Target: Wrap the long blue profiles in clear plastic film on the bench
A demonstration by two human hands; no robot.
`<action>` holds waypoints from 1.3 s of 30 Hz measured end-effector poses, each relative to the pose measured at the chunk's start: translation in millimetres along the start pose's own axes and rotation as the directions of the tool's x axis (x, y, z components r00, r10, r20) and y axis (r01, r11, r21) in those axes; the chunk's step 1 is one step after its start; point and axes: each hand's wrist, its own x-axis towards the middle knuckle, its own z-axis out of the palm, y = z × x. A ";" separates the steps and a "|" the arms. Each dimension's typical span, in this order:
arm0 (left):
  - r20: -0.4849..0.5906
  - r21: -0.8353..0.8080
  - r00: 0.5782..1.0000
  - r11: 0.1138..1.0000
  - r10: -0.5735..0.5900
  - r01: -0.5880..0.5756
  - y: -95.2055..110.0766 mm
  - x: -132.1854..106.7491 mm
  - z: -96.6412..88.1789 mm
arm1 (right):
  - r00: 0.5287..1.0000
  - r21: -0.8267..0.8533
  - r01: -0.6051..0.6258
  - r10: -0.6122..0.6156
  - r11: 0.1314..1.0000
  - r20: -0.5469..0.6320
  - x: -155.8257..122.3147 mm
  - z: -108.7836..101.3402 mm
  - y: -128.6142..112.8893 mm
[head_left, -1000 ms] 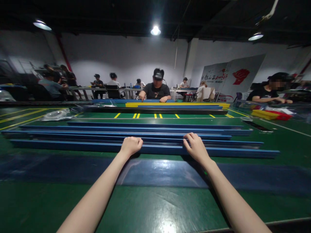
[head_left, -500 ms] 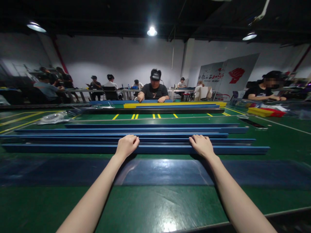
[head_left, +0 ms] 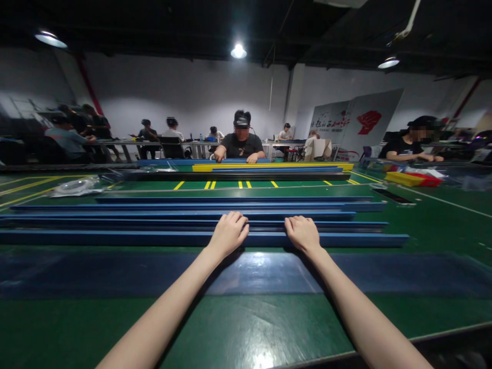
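Observation:
A long blue channel strip point(head_left: 269, 239) lies across the green table nearest to me, its front and back edges both showing. My left hand point(head_left: 230, 233) is curled over it left of the middle, with the fingertips hidden behind the edge. Further right, my right hand point(head_left: 303, 232) grips the same strip, knuckles up. Just beyond lie more blue strips point(head_left: 161, 207), roughly parallel to it. In front of the strip, a flat, glossy clear sheet point(head_left: 265, 274) is spread under my forearms.
Farther back are a yellow strip point(head_left: 269, 167) and a dark strip point(head_left: 230, 176). A bagged clear coil point(head_left: 75, 186) lies left; a phone point(head_left: 394, 197) and a yellow tray point(head_left: 403, 179) lie right. A co-worker point(head_left: 242, 143) sits opposite, another point(head_left: 413, 143) at right.
The nearest blue strip has slid left, and my right hand has moved left with it. My left hand has moved right along the strip, so my hands are closer together. The view has shifted slightly.

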 end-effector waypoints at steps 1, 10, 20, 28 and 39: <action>0.010 -0.009 1.000 1.000 0.005 -0.005 4.4 2.0 1.8 | 1.000 0.009 0.017 -0.017 1.000 0.006 0.1 -0.5 -6.0; 0.126 0.050 0.987 0.995 -0.095 0.090 28.2 16.6 22.1 | 0.996 0.051 0.082 -0.083 0.995 0.026 1.8 -0.6 -30.4; 0.103 0.055 0.991 0.996 -0.082 0.076 16.7 18.0 24.4 | 0.972 0.052 0.231 -0.232 0.972 0.029 -0.9 -5.1 -18.4; 0.106 0.100 0.990 0.992 -0.089 0.079 -10.2 7.7 19.6 | 0.972 0.050 0.233 -0.233 0.971 -0.004 -2.1 -2.7 -9.7; 0.104 0.124 0.988 0.987 -0.117 0.104 -37.9 -5.4 14.9 | 0.992 0.026 0.118 -0.119 0.993 0.043 0.7 0.3 16.7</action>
